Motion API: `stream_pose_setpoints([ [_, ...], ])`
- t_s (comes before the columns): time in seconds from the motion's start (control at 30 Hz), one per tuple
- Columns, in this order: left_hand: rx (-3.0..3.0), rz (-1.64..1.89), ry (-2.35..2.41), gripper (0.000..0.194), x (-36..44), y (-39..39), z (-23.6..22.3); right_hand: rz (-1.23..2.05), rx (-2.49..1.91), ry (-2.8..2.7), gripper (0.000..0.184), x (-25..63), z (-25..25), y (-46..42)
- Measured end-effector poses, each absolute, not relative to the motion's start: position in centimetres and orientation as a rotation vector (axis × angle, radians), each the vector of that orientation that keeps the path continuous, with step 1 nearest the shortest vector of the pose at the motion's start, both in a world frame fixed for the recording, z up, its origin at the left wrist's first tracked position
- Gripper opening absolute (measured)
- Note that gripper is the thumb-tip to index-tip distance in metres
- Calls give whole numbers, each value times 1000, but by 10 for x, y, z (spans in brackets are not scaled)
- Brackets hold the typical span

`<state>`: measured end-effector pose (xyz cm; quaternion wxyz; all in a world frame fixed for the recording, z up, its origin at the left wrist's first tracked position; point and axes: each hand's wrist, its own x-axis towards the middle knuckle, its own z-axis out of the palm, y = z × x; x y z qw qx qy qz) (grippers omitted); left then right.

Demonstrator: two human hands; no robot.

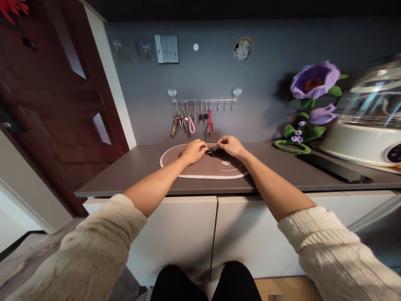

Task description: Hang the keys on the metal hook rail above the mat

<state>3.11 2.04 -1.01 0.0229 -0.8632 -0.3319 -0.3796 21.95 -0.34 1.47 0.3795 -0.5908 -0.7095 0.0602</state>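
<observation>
Over an oval brown mat [188, 170] with a pale rim, both my hands meet at a small dark bunch of keys [214, 153]. My left hand [194, 151] is closed, its fingertips pinched at the left end of the bunch. From the other side my right hand [232, 147] pinches at the bunch's upper right, fingers bent together. The fine parts between the fingertips are too small to make out. Just behind, a clear hook rail [205, 100] on the grey wall carries several key sets, among them a pink loop [191, 125] and a red strap [210, 117].
On the right of the counter [125, 170] lie a black phone [333, 168], a purple knitted flower [315, 81] with a green ring base, and a white appliance [360, 140] with a clear top. A dark red door [62, 104] stands at left. White cabinet doors [175, 234] are below.
</observation>
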Motion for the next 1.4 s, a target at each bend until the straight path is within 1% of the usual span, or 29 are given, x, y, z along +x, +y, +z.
stream_pose_setpoints([
  [0.3, -2662, -1198, -1015, 17, 33, 17, -8, 259, -1307, -1748, 15, 220, 15, -2],
  [0.6, -2679, -1255, -969, 22, 37, 9, -5, 549, -1101, -1583, 19, 210, 21, -10],
  [0.77, -2682, -1264, -980, 23, 39, 5, -5, 574, -1061, -1585, 21, 206, 21, -12],
  [0.93, -2670, -1283, -985, 21, 41, 5, -5, 639, -1024, -1591, 25, 202, 23, -13],
  [1.13, -2647, -1269, -967, 21, 40, 7, -4, 757, -974, -1541, 23, 198, 23, -17],
  [1.4, -2566, -1335, -1034, 20, 39, 13, -4, 813, -931, -1467, 18, 200, 23, -15],
])
